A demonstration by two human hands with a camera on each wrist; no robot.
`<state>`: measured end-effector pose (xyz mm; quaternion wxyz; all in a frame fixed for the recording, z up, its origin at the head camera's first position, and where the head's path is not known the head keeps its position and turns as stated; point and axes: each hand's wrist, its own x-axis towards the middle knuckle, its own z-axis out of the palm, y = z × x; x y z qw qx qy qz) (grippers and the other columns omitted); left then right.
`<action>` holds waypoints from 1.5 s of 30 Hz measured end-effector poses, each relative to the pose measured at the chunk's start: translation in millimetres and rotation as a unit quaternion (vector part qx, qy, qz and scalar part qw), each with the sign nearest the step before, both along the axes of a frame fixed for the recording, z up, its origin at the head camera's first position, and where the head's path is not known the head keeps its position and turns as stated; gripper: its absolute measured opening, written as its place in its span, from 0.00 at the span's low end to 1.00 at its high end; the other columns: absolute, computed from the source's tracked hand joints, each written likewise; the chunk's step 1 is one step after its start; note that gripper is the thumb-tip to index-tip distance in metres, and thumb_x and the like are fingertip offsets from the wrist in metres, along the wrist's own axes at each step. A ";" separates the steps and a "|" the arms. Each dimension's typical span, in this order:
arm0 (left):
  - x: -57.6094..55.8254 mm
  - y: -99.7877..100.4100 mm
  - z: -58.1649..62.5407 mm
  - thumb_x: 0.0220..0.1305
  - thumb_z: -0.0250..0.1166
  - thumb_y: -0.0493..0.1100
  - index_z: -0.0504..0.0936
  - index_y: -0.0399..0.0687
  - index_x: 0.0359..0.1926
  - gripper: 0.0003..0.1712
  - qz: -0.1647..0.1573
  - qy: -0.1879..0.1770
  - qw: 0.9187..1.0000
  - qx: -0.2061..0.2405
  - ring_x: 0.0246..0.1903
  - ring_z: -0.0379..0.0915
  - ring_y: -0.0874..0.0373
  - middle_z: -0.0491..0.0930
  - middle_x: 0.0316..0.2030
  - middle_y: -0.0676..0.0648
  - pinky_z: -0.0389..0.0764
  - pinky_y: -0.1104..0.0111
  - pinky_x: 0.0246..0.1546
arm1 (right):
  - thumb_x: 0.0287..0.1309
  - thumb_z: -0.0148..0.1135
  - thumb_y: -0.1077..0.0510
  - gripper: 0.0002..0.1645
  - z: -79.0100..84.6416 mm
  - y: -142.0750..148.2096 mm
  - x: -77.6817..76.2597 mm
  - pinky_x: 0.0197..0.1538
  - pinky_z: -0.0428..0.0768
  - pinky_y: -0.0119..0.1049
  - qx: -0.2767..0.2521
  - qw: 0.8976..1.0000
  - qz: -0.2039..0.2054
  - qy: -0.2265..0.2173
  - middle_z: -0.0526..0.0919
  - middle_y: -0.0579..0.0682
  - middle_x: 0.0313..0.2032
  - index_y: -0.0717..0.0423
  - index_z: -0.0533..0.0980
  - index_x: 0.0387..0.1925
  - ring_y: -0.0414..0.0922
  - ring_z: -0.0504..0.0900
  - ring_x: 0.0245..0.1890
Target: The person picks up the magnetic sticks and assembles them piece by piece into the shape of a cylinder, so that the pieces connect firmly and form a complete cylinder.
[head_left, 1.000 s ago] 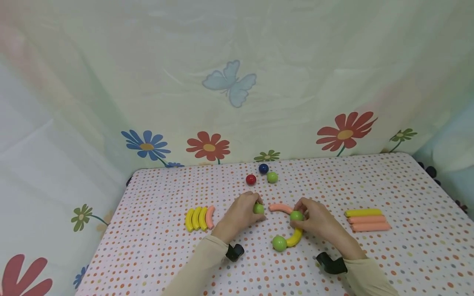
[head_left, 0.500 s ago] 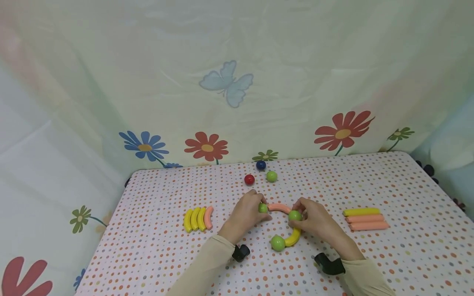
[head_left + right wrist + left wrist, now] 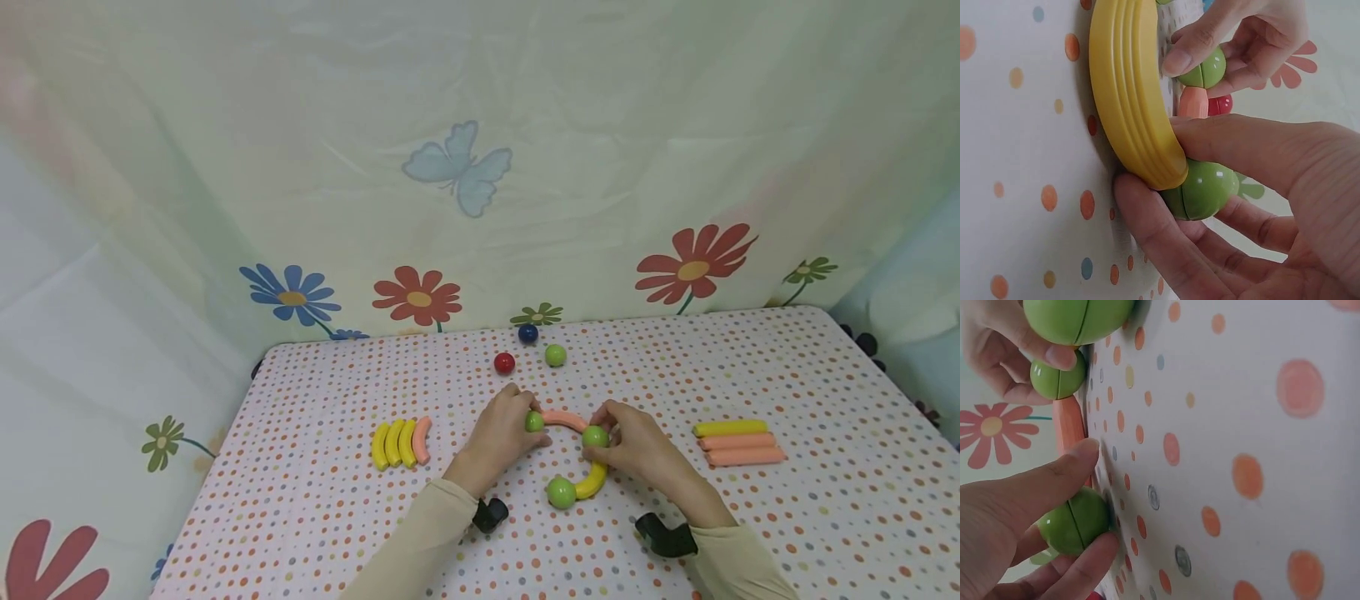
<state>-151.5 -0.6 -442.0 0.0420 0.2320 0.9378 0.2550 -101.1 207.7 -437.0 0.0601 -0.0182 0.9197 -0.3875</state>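
My left hand (image 3: 497, 433) pinches a green ball (image 3: 534, 422) between thumb and fingers, at the left end of a curved pink rod (image 3: 564, 418). At the rod's right end my right hand (image 3: 641, 442) grips another green ball (image 3: 596, 437). From that ball a curved yellow rod (image 3: 591, 482) runs toward the front, ending at a third green ball (image 3: 561, 492). Together the pieces form an open arc on the table. The right wrist view shows the grooved yellow rod (image 3: 1132, 94) against the ball (image 3: 1210, 187), thumb and fingers around the joint.
Left of the hands lie several curved yellow rods (image 3: 393, 443) beside a curved pink rod (image 3: 422, 440). Straight rods, one yellow (image 3: 731, 427) and two pink (image 3: 742, 450), lie at right. Behind are red (image 3: 505, 363), blue (image 3: 528, 333) and green (image 3: 556, 355) balls on the dotted tablecloth (image 3: 330, 533).
My left hand has moved right with its green ball, up to the pink rod's left end. The loose green ball at the back has shifted slightly right. My right hand keeps its grip.
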 end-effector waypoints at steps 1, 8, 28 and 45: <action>0.9 -2.3 -0.1 0.55 0.83 0.48 0.85 0.44 0.49 0.25 0.004 -0.004 1.000 0.001 0.35 0.71 0.62 0.77 0.42 0.48 0.78 0.73 0.40 | 0.51 0.81 0.63 0.24 0.0 -0.6 -0.2 0.28 0.76 0.33 -0.001 1.000 0.000 -0.001 0.79 0.53 0.36 0.65 0.76 0.44 0.44 0.75 0.29; 9.1 -29.5 8.0 0.51 0.84 0.55 0.79 0.38 0.62 0.43 0.032 0.002 0.999 -0.006 0.38 0.72 0.58 0.76 0.51 0.42 0.82 0.63 0.44 | 0.54 0.79 0.60 0.25 4.0 -2.2 -4.8 0.32 0.77 0.37 0.012 1.000 0.014 -0.012 0.79 0.53 0.37 0.66 0.75 0.48 0.46 0.76 0.32; 12.5 -95.6 17.3 0.58 0.68 0.21 0.85 0.29 0.47 0.14 0.174 0.027 0.983 -0.047 0.43 0.78 0.42 0.77 0.45 0.34 0.84 0.56 0.37 | 0.65 0.71 0.61 0.15 -1.8 -10.6 -25.9 0.31 0.77 0.38 0.036 0.999 0.027 0.002 0.83 0.53 0.36 0.68 0.82 0.47 0.46 0.77 0.32; 22.7 -62.9 5.1 0.64 0.70 0.29 0.85 0.31 0.38 0.03 0.096 -0.027 0.995 0.019 0.30 0.72 0.54 0.77 0.32 0.43 0.78 0.66 0.32 | 0.63 0.71 0.60 0.12 -4.2 -19.2 -17.7 0.29 0.74 0.36 0.038 0.999 0.013 0.005 0.81 0.50 0.30 0.67 0.83 0.42 0.44 0.74 0.26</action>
